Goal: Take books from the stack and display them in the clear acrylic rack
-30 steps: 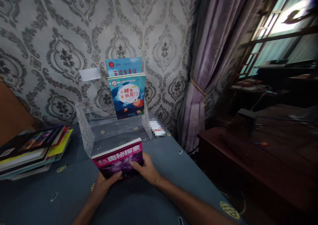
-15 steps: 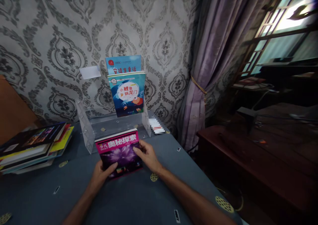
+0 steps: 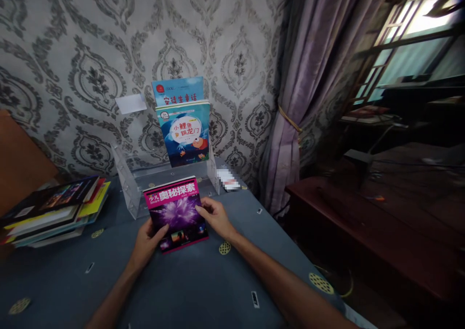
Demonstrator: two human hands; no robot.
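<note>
Between my hands is a book (image 3: pixel 178 215) with a purple and magenta cover, its front facing me and its top tilted back. My left hand (image 3: pixel 147 239) grips its lower left edge, thumb on the cover and fingers behind. On the right edge, my right hand (image 3: pixel 216 217) holds it the same way, its fingertips partly hidden. Just beyond stands a clear acrylic rack (image 3: pixel 125 181) with stepped sides. In the rack's right part, a blue book with a fish picture (image 3: pixel 187 140) leans upright, in front of another light-blue book (image 3: pixel 178 86).
A stack of books (image 3: pixel 54 212) lies at the left on the grey-blue tablecloth (image 3: pixel 189 290). A blurred white packet (image 3: pixel 227 179) is right of the rack. Behind are a patterned wall (image 3: pixel 240 67) and a purple curtain (image 3: pixel 290 164); a dark red wooden surface (image 3: pixel 345 222) is at the right.
The held book has risen slightly and tipped more upright toward me, showing more of its cover. Both hands keep their hold. The whole view has shifted a little.
</note>
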